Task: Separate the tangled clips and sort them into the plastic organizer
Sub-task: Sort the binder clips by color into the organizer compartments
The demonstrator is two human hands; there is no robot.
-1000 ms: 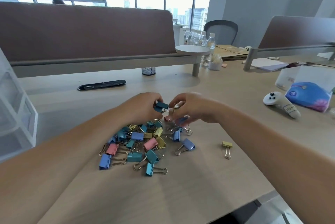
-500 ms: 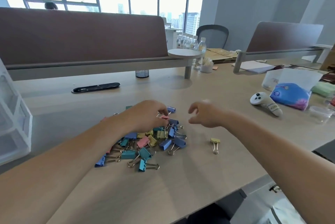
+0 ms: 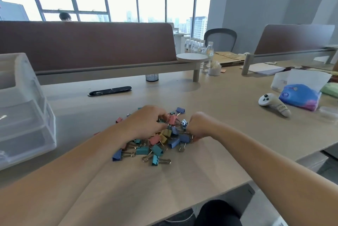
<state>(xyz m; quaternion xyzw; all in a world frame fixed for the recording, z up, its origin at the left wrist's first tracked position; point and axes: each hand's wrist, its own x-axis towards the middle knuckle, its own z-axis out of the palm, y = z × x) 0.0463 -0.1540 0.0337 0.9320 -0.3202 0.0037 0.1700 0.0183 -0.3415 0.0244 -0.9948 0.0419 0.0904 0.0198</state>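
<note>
A tangled pile of binder clips (image 3: 155, 145) in blue, teal, pink and yellow lies on the desk in front of me. My left hand (image 3: 146, 124) rests on the pile's far left part, fingers curled onto a pink clip (image 3: 172, 120) at the top. My right hand (image 3: 200, 125) is fisted at the pile's right edge, its fingers closed among blue clips (image 3: 183, 138); a light blue clip (image 3: 184, 123) sits against its knuckles. The clear plastic organizer (image 3: 27, 116) stands at the left, apart from both hands. My palms hide part of the pile.
A white controller (image 3: 274, 104) and a blue tissue pack (image 3: 300, 96) lie at the right. A black cable slot (image 3: 109, 90) and a mesh cup (image 3: 152, 77) sit further back, before the brown divider (image 3: 87, 44). The desk's front edge (image 3: 219, 194) runs near my lap.
Both hands have dropped from holding a teal clip above the pile down into it. The right hand swung out right, then came back to the pile's right edge.
</note>
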